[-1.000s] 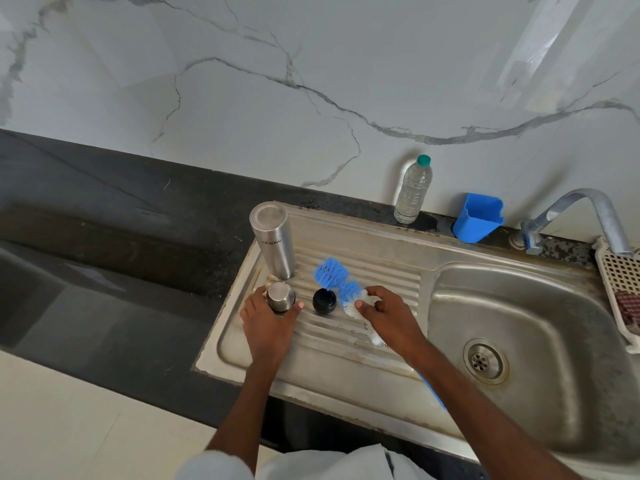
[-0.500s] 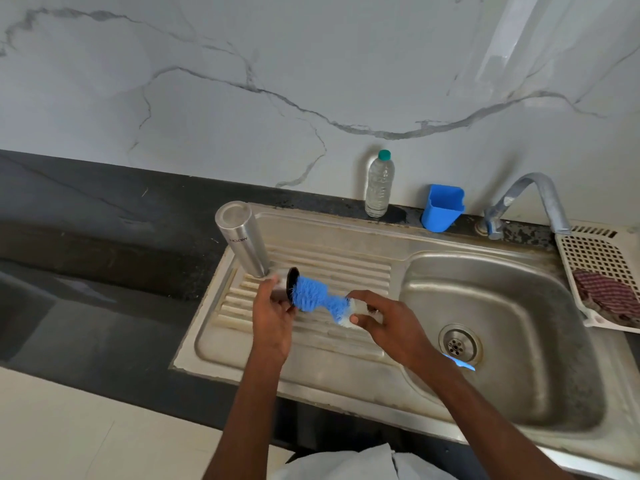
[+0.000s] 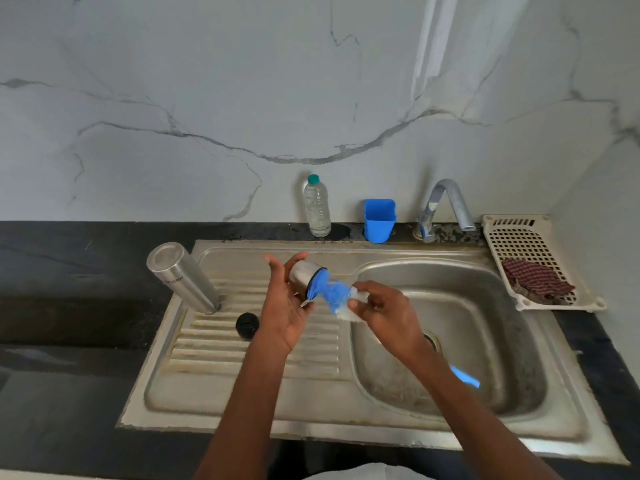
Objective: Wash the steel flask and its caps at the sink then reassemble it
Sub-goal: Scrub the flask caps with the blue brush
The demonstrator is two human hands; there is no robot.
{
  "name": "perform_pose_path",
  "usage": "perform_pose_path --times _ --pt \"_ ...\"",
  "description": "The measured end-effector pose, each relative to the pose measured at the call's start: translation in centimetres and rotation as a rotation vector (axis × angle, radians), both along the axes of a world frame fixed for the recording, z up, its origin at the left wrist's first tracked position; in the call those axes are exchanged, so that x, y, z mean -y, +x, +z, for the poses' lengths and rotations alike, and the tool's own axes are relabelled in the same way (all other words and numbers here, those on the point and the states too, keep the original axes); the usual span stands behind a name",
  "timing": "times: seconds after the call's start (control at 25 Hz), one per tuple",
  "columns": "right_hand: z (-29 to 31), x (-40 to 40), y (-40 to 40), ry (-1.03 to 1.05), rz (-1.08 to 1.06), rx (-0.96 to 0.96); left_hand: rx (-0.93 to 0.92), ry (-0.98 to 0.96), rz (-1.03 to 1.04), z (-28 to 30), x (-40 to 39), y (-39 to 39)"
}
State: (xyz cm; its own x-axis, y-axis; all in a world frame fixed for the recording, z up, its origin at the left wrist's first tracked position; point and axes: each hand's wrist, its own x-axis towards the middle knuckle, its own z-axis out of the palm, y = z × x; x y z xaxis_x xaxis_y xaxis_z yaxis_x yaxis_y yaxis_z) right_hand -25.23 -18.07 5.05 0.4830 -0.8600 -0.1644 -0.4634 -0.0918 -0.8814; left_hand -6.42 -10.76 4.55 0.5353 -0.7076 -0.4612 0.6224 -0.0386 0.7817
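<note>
Change since earlier frame: steel cap (image 3: 302, 276) has gone from the drainboard up into the left hand (image 3: 286, 306); blue brush (image 3: 330, 296) has followed it and now meets the cap's open end; the camera has swung right, so the basin sits nearer centre
Left hand: raised over the drainboard at about 12 o'clock from the frame centre, fingers curled round the steel cap, thumb side up, cap lying tilted with its dark rim facing 4 o'clock
Right hand (image 3: 388, 315): at 3 o'clock from the left hand, fingers pinched on the brush's white neck; blue bristles pressed into the cap mouth; the blue handle end (image 3: 464, 377) shows below the forearm, over the basin
Steel flask (image 3: 183, 277): standing mouth-down and leaning on the drainboard's far left corner, at 9 o'clock from the hands, well apart from them
Black inner cap (image 3: 247, 325): lying flat on the drainboard ribs at 8 o'clock from the left hand, near the wrist, not touched
Sink (image 3: 214, 407): steel, drainboard left, basin right, set into the dark surface (image 3: 69, 393)
Tap (image 3: 446, 206): at 1 o'clock, behind the basin
Plastic bottle (image 3: 317, 206): upright at 12 o'clock by the wall, green lid on
Blue holder (image 3: 379, 220): just right of the bottle
White basket (image 3: 533, 258): at 2 o'clock, holding a checked cloth (image 3: 536, 282)
</note>
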Motion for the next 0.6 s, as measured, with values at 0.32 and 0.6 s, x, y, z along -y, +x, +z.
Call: perform_pose_path --times 0.32,0.6 --pt "1.7 1.2 0.7 0.551 -0.097 0.29 -0.133 -0.145 -0.013 4.9 5.3 -2.2" --pt "0.9 2.7 -0.9 -0.68 -0.182 -0.098 0.035 0.057 -0.024 5.7 5.9 -1.7"
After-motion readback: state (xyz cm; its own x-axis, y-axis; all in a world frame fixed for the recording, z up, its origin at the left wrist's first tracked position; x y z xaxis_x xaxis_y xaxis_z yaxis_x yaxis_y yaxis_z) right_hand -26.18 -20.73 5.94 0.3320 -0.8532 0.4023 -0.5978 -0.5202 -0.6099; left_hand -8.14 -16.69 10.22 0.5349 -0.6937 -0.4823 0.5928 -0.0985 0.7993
